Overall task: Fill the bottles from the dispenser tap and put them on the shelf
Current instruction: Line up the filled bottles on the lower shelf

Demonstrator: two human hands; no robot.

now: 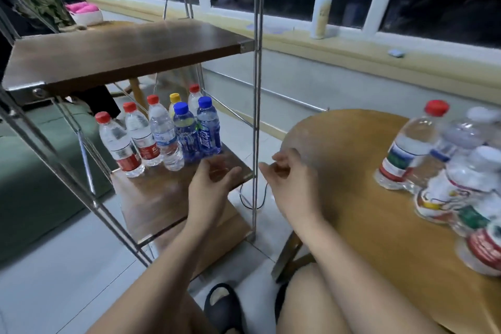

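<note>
There's the metal-framed shelf (pixel 151 198), and right of it the round wooden desk (pixel 352 171). On the shelf's middle board, toward its back, seven capped bottles (pixel 162 138) stand upright, packed close: red caps, two blue, one yellow. More bottles (pixel 412 144) crowd the desk's far side, well apart from the shelf. Just in front of the shelf, the left hand (pixel 214 176) hovers over the board, fingers relaxed and holding nothing. The right hand (pixel 287 176) hangs beside the shelf's front post, fingers loosely curled and empty. Beyond the shelf, a pump bottle (pixel 321 11) stands on the windowsill.
</note>
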